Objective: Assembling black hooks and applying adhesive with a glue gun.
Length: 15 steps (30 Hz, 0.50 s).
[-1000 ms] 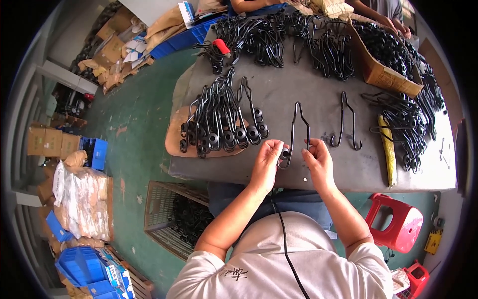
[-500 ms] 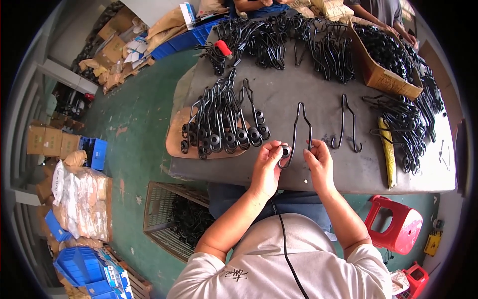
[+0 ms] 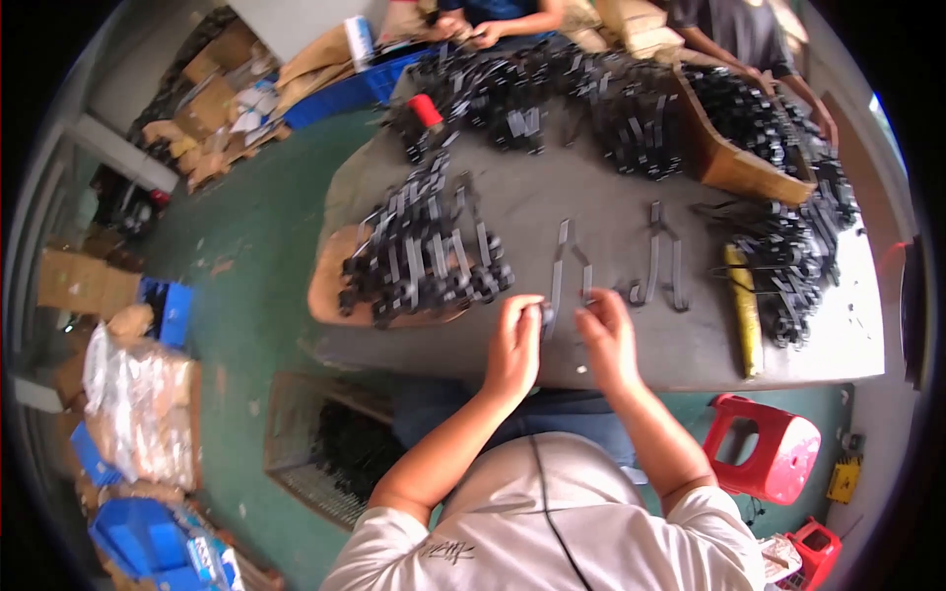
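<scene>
Between my hands stands a black bent-wire hook [image 3: 559, 266], narrow at its far end, with two legs pointing toward me. My left hand [image 3: 514, 347] is closed in a pinch on a small black ring [image 3: 546, 313] at the left leg's curled end. The other leg is gripped between thumb and fingers of my right hand [image 3: 613, 340]. Just right of it a second bent-wire hook [image 3: 677, 261] lies flat, bare of rings. Left of my hands, a heap of wire hooks with black rings [image 3: 419, 251] rests on a brown board [image 3: 330, 271]. Blur hides fine detail.
On the right of the grey table [image 3: 493, 360] lie a yellow wrapped strip [image 3: 744, 315] and a pile of wire hooks [image 3: 793, 261]. A carton [image 3: 764, 182] of black parts stands behind. Co-workers' hands [image 3: 483, 34] show beyond. A plastic crate [image 3: 286, 433] and red stool [image 3: 788, 458] stand below.
The whole view has shifted and blurred, so the table sits slightly left and lower. Both hands keep their hold on the ring and the wire hook. A co-worker's hands have come into view.
</scene>
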### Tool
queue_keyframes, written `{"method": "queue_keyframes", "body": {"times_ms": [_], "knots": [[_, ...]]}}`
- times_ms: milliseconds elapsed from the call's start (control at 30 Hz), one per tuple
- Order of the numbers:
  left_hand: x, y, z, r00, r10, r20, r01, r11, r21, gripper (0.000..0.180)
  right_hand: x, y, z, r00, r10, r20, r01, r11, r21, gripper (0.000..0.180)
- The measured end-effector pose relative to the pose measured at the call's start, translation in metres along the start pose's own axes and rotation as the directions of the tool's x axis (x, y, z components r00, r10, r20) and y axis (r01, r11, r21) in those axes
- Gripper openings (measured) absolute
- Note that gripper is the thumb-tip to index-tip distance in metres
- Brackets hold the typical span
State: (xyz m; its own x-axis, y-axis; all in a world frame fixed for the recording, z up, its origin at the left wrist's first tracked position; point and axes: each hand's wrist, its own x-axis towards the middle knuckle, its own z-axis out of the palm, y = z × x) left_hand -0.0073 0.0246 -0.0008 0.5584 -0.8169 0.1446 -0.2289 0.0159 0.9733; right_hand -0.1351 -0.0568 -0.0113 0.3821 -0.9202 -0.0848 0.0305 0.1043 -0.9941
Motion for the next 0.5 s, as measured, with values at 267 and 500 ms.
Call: {"method": "queue_keyframes", "body": {"times_ms": [267,500], "knots": [[0.014,-0.006,0.003,0.996,0.072,-0.054,-0.074,0.997,-0.03,0.022,-0.007,0.008,0.015,0.995,0.099,0.032,-0.102,0.986,0.133,0.028],[0.028,-0.02,0.016,0.994,0.066,-0.084,-0.07,0.996,-0.051,0.025,0.021,-0.011,-0.02,0.98,-0.006,0.198,0.076,0.934,-0.35,0.031]]}}
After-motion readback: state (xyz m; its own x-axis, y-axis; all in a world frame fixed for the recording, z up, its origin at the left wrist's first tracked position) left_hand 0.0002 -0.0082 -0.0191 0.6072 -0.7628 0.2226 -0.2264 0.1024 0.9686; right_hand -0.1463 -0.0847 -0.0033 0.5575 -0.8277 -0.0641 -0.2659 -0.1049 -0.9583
